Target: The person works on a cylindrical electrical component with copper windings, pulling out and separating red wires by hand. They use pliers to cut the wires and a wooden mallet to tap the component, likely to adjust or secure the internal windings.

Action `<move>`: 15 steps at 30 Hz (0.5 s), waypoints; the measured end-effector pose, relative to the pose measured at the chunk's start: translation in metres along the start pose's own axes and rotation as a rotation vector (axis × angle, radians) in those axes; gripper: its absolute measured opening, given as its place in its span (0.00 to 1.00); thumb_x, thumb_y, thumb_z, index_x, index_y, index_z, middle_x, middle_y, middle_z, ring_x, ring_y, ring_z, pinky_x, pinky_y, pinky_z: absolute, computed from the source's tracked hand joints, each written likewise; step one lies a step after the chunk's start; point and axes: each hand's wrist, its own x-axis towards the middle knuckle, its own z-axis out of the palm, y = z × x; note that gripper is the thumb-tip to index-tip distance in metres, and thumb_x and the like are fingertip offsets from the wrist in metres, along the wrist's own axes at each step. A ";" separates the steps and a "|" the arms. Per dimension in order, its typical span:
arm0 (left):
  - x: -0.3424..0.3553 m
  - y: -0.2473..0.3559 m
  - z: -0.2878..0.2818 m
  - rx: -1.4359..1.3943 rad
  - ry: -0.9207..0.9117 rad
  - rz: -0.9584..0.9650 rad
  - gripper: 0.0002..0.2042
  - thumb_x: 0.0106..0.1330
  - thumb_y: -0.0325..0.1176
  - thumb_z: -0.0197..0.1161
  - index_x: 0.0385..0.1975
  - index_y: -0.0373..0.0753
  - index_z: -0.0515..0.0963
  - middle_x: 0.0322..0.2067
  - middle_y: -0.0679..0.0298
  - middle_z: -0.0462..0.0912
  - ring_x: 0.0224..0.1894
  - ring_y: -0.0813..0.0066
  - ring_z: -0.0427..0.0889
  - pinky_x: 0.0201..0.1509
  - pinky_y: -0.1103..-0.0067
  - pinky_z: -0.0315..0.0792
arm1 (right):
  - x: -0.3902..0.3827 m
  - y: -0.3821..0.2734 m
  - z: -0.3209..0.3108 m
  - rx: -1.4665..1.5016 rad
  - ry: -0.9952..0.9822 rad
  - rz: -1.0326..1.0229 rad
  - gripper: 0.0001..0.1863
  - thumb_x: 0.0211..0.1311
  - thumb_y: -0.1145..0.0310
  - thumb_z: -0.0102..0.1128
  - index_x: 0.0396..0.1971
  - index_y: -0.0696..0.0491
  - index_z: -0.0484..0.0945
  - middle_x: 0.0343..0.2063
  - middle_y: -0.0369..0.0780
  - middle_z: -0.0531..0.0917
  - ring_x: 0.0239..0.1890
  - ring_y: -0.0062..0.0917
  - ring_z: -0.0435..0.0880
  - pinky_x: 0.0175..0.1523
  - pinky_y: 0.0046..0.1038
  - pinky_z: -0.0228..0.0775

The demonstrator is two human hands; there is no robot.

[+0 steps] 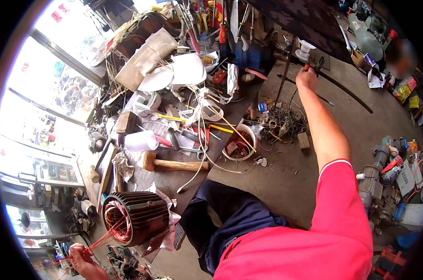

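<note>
At the lower left, my left hand (82, 262) is closed on thin red wires (101, 240). These run out of the open end of a dark, finned motor housing (148, 214), which lies on its side at the bench corner with red windings inside. My right arm is stretched far out to the upper right. There my right hand (306, 78) is closed by a dark metal stand, with a bit of orange-red showing at its fingers; what it grips is too small to make out. A white spool (305, 49) sits just beyond it.
On the cluttered bench (174, 179) lie a wooden mallet (183, 165), a white cup (141, 140), screwdrivers and loose white cords. A white bucket (239, 144) with red scraps stands beside it. Tangled wire (284, 121) lies on the floor. Motors (374, 172) stand at the right.
</note>
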 end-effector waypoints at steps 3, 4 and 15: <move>0.007 -0.012 -0.018 0.030 -0.043 0.025 0.10 0.76 0.40 0.53 0.33 0.44 0.74 0.30 0.74 0.73 0.30 0.87 0.67 0.32 0.85 0.60 | 0.001 -0.028 -0.013 0.039 -0.028 -0.148 0.19 0.64 0.50 0.59 0.47 0.46 0.80 0.43 0.44 0.86 0.48 0.43 0.84 0.49 0.43 0.76; 0.004 -0.014 -0.022 0.051 0.017 -0.011 0.10 0.76 0.40 0.54 0.35 0.44 0.76 0.30 0.74 0.74 0.29 0.87 0.69 0.31 0.86 0.61 | -0.005 -0.036 -0.017 -0.025 -0.051 -0.183 0.19 0.63 0.49 0.60 0.48 0.45 0.80 0.42 0.45 0.86 0.48 0.44 0.84 0.49 0.44 0.75; 0.009 0.056 -0.004 0.393 -0.153 -0.063 0.12 0.69 0.37 0.66 0.23 0.41 0.78 0.15 0.79 0.67 0.15 0.93 0.59 0.17 0.87 0.48 | -0.158 0.083 -0.087 0.385 -0.498 -0.830 0.12 0.68 0.69 0.63 0.44 0.63 0.79 0.49 0.42 0.77 0.43 0.28 0.80 0.49 0.31 0.74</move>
